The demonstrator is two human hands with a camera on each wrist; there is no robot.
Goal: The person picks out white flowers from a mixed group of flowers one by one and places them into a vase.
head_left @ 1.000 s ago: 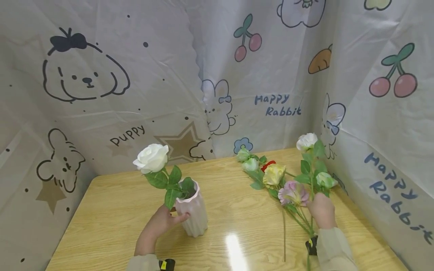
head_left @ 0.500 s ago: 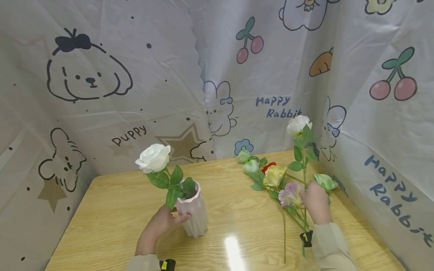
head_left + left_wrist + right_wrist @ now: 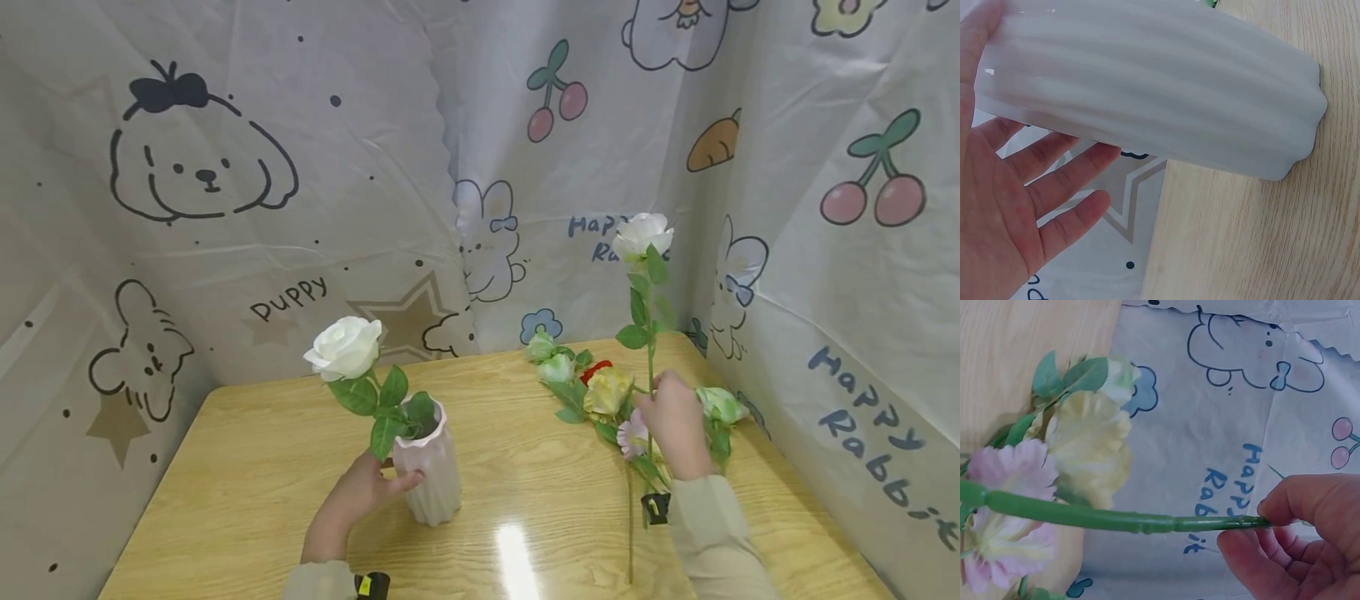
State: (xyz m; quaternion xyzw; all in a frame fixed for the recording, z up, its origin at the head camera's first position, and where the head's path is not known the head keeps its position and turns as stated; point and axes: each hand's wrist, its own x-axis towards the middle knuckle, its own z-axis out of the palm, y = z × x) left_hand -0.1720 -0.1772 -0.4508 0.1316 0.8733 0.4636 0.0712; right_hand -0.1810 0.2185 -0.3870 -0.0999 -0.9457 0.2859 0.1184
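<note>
My left hand (image 3: 358,497) holds a pale pink, fluted vase (image 3: 431,479) by its side, thumb across the front and fingers behind. Leaning left out of the vase's mouth is a white rose (image 3: 347,348) with green leaves. In the left wrist view the vase wall (image 3: 1160,94) lies between the thumb and fingertips, its scalloped base at the table. My right hand (image 3: 675,421) pinches the stem of a second white rose (image 3: 643,236), held upright above the other flowers. The right wrist view shows its green stem (image 3: 1116,519) between thumb and fingers.
Several artificial flowers lie on the wooden table (image 3: 300,433) at the right: a yellow flower (image 3: 609,389), a pink flower (image 3: 632,435), a red one (image 3: 596,372) and pale green blooms (image 3: 556,368). Another greenish-white bloom (image 3: 722,405) lies right of my right hand. A printed cloth surrounds the table.
My right hand has lifted the white rose up and to the left, away from the greenish-white bloom. The left hand stays on the vase.
</note>
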